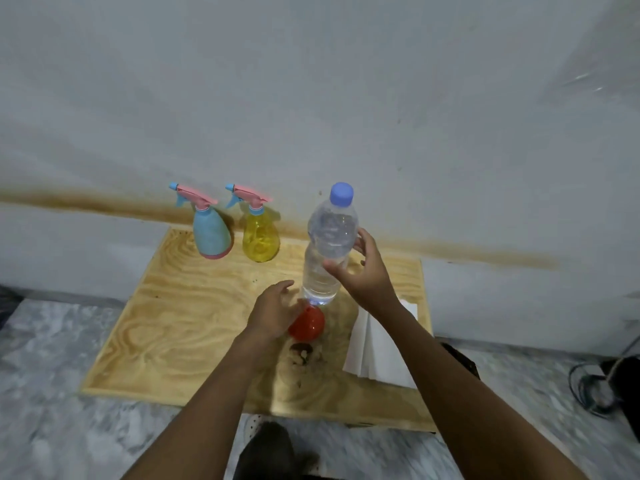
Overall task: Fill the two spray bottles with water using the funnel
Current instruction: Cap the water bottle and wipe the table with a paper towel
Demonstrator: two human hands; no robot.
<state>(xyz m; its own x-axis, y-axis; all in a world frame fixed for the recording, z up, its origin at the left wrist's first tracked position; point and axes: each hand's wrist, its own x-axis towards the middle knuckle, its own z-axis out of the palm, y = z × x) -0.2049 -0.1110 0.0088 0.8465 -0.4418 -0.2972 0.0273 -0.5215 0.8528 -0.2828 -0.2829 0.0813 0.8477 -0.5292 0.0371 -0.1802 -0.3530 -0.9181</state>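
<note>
Two hands over bench (166, 327) | right hand (363, 271) gripping water bottle (329, 244) | left hand (273, 311) open, fingers loose, above red funnel (308, 323) | spray bottles beyond left hand: blue (209, 230), yellow (259, 233)

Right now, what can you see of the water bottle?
The water bottle is clear ribbed plastic with a pale blue screw cap, closed. It looks nearly full of water. It stands upright, leaning slightly, on the plywood board, right of the yellow spray bottle and just behind the red funnel. The right hand has its grip around the middle; the left hand is near its base, contact unclear.
</note>
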